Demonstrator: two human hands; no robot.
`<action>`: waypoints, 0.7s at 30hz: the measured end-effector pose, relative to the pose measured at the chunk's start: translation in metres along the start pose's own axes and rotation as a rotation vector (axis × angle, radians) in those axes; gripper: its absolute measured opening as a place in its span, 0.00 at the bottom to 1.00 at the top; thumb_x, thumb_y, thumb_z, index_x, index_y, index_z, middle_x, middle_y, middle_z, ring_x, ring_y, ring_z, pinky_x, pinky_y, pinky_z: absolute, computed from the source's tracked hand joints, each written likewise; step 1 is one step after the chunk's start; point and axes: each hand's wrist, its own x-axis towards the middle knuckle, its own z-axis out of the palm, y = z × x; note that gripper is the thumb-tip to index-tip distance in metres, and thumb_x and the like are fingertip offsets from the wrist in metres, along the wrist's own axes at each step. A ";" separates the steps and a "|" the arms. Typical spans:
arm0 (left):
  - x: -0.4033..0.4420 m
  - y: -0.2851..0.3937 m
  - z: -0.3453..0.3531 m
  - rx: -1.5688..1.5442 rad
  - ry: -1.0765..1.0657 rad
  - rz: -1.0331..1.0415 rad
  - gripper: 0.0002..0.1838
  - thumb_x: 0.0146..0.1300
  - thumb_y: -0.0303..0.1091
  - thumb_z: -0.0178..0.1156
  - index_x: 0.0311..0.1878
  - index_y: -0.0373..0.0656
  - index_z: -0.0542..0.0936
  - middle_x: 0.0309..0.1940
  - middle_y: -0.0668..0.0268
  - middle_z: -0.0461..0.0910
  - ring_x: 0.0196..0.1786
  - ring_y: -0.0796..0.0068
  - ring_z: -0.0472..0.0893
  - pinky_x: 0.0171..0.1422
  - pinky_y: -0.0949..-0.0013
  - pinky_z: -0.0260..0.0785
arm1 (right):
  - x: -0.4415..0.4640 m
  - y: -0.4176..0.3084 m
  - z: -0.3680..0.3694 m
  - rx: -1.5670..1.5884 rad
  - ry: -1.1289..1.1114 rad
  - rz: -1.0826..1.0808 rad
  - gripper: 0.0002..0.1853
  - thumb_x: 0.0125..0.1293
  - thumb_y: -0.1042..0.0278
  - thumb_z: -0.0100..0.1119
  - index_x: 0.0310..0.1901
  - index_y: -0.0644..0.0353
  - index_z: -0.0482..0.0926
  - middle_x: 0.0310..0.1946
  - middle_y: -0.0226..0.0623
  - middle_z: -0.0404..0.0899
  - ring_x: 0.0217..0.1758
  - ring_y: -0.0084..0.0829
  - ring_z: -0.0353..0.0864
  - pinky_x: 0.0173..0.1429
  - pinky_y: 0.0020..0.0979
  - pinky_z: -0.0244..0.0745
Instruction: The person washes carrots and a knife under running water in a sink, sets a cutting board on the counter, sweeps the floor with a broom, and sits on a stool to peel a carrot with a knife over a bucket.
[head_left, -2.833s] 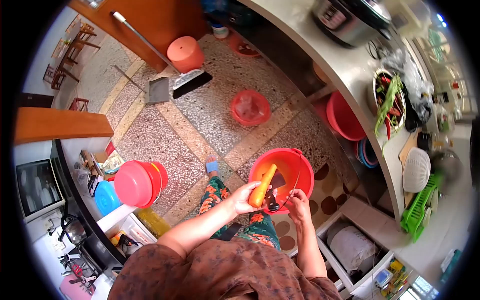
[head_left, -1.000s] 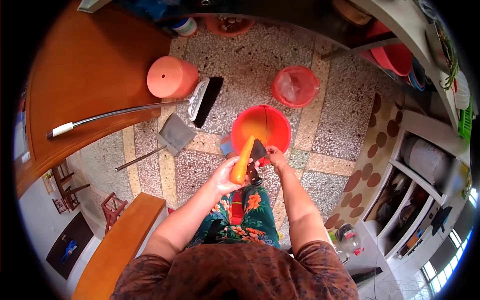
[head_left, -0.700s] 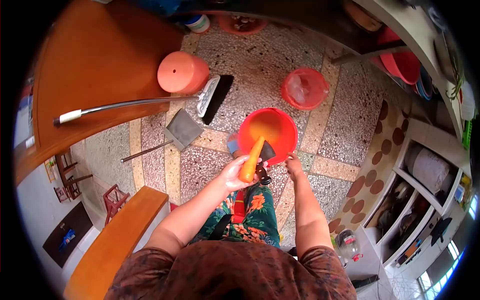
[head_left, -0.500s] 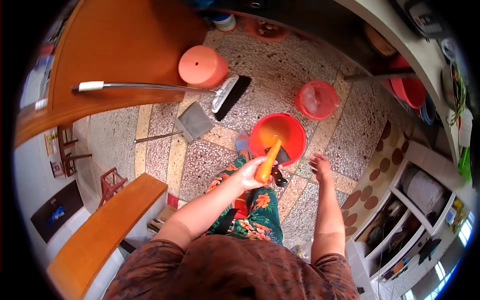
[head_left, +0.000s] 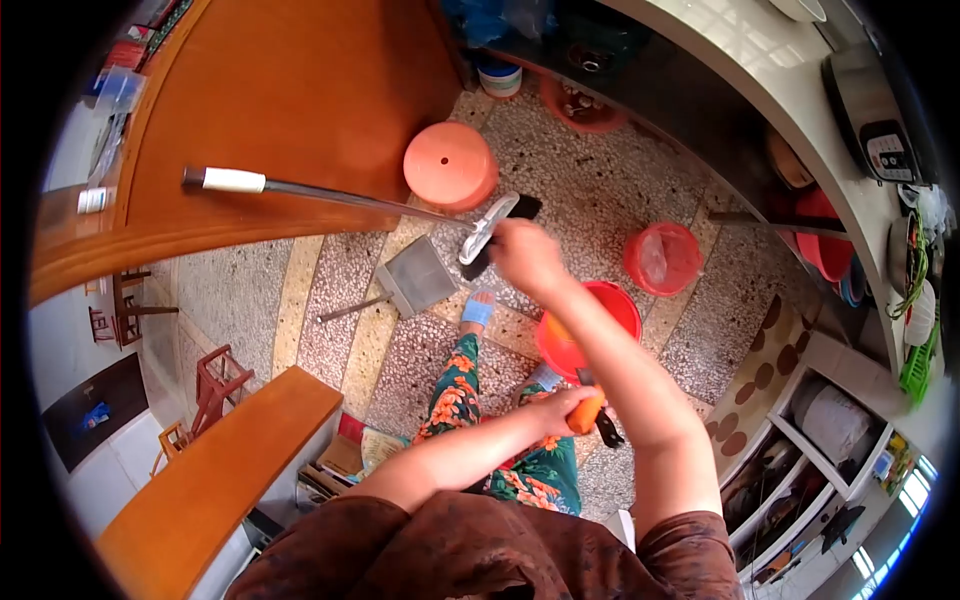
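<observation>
In my left hand (head_left: 567, 411), fingers wrapped round it, is an orange carrot (head_left: 586, 412), held above my lap. Just beside it shows the black handle of a knife (head_left: 608, 431); what supports it is unclear. My right hand (head_left: 528, 258) reaches across and forward, its fingers curled over the broom's head (head_left: 484, 232). The hand is slightly blurred and its fingertips are hidden, so I cannot tell whether it touches the broom. A red bucket (head_left: 622, 300) stands in front of me, partly covered by my right forearm, with something orange inside.
A grey dustpan (head_left: 420, 276) lies left of my foot. An upturned salmon-pink tub or stool (head_left: 450, 165) stands by the wooden panel (head_left: 300, 100). A red basin (head_left: 664, 258) with a clear bag is beyond the bucket. The broom's pole (head_left: 340, 198) stretches left across the panel.
My right hand has swung from the right of the bucket across to the broom's head. My left hand has drawn the carrot back from above the bucket. The view has shifted.
</observation>
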 end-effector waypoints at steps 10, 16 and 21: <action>0.015 0.074 -0.063 -1.034 -0.056 -0.692 0.19 0.63 0.45 0.56 0.53 0.46 0.73 0.51 0.67 0.76 0.54 0.72 0.75 0.54 0.60 0.70 | 0.127 -0.172 0.077 0.088 -0.033 -0.187 0.15 0.54 0.67 0.59 0.44 0.58 0.74 0.47 0.44 0.71 0.53 0.43 0.69 0.54 0.45 0.62; 0.003 0.068 -0.086 -1.034 -0.046 -0.753 0.19 0.63 0.45 0.56 0.53 0.46 0.73 0.51 0.67 0.76 0.54 0.72 0.75 0.54 0.60 0.70 | 0.141 -0.177 0.104 0.099 -0.011 -0.258 0.12 0.56 0.64 0.58 0.40 0.58 0.76 0.41 0.42 0.73 0.46 0.39 0.73 0.48 0.42 0.62; -0.001 0.066 -0.099 -1.034 -0.047 -0.783 0.19 0.63 0.45 0.56 0.53 0.45 0.73 0.51 0.67 0.76 0.53 0.72 0.75 0.53 0.60 0.70 | 0.141 -0.181 0.115 0.047 0.037 -0.279 0.10 0.58 0.62 0.56 0.37 0.57 0.75 0.37 0.40 0.74 0.43 0.38 0.75 0.47 0.41 0.63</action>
